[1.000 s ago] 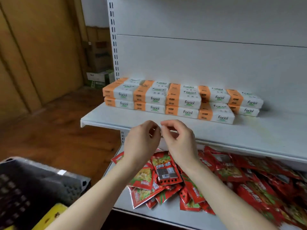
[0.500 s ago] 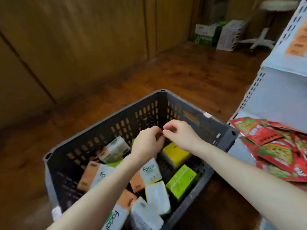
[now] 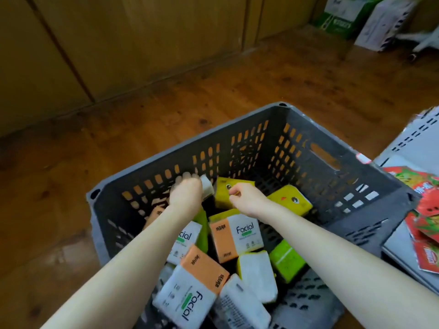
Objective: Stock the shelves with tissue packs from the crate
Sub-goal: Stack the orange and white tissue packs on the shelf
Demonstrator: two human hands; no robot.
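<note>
A dark grey slotted crate (image 3: pixel 308 129) stands on the wooden floor and holds several tissue packs, some orange-and-white marked "Facial" (image 3: pixel 237 238), some yellow (image 3: pixel 291 201) and some green (image 3: pixel 288 260). My left hand (image 3: pixel 186 192) is deep in the crate near its far left wall, fingers curled over a white-ended pack (image 3: pixel 207 188). My right hand (image 3: pixel 245 198) hovers beside it over a yellow pack (image 3: pixel 228 186), fingers loosely curled and holding nothing.
A grey shelf (image 3: pixel 413 148) with red snack packets (image 3: pixel 425 210) lies at the right edge. Wooden panels line the far wall. Cardboard boxes (image 3: pixel 356 17) and a white chair base (image 3: pixel 425 41) stand at the back right.
My view has swung from the shelf down to the crate. Both hands have parted and dropped into it; the left one now grips a pack by the far wall.
</note>
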